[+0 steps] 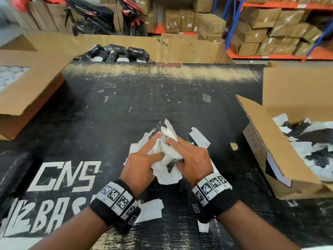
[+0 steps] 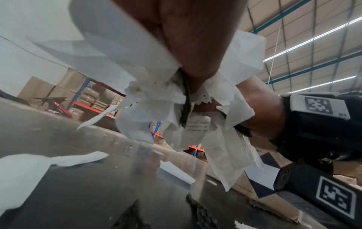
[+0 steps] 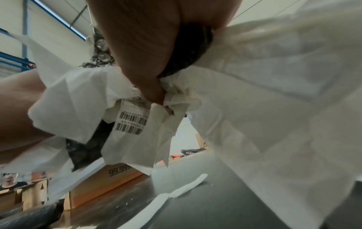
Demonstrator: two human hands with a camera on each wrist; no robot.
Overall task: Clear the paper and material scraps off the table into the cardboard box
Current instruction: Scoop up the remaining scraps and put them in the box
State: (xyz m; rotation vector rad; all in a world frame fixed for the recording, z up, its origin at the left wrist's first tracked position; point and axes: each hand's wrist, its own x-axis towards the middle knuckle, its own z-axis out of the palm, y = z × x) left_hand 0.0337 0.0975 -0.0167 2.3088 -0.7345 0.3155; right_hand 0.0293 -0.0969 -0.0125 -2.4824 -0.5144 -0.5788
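Observation:
A crumpled bundle of white paper and black material scraps point(image 1: 166, 156) sits between both hands at the middle of the black table point(image 1: 126, 98). My left hand point(image 1: 142, 157) grips it from the left and my right hand point(image 1: 189, 156) from the right, fingers curled into the paper. The wrist views show the bundle point(image 2: 156, 99) point(image 3: 137, 120) lifted just above the tabletop, one sheet carrying a barcode label. Loose white scraps point(image 1: 200, 138) point(image 1: 151, 210) lie around the hands. The open cardboard box point(image 1: 266, 147) at the right holds white and black scraps.
Another cardboard box point(image 1: 27, 91) stands at the left edge with white items inside. Black wrapped bundles point(image 1: 115, 53) lie beyond the table's far edge against a cardboard wall. Small paper bits point(image 1: 206, 97) dot the far half of the table. Shelves of cartons stand behind.

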